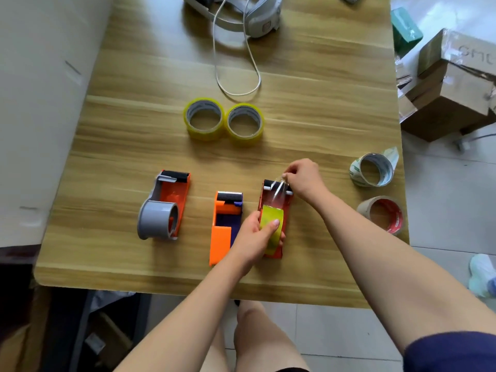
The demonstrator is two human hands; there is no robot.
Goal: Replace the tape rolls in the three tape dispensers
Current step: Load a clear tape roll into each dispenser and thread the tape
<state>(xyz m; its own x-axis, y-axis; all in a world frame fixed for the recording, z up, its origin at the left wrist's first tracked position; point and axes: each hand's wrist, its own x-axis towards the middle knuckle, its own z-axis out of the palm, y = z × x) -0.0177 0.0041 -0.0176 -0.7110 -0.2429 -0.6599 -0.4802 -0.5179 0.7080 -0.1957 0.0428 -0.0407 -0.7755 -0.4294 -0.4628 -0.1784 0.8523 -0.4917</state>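
Three orange tape dispensers lie in a row near the table's front edge. The left dispenser shows a bare grey hub. The middle dispenser is orange and purple. In the right dispenser sits a yellow tape roll, which my left hand grips with the thumb on top. My right hand pinches the clear tape end stretched over the dispenser's front roller. Two more yellow rolls, the left one and the right one, lie flat side by side further back.
Near the right table edge are a white-printed used roll and a brown core with red print. A white cable loops from a grey device at the back. Cardboard boxes stand on the floor at right.
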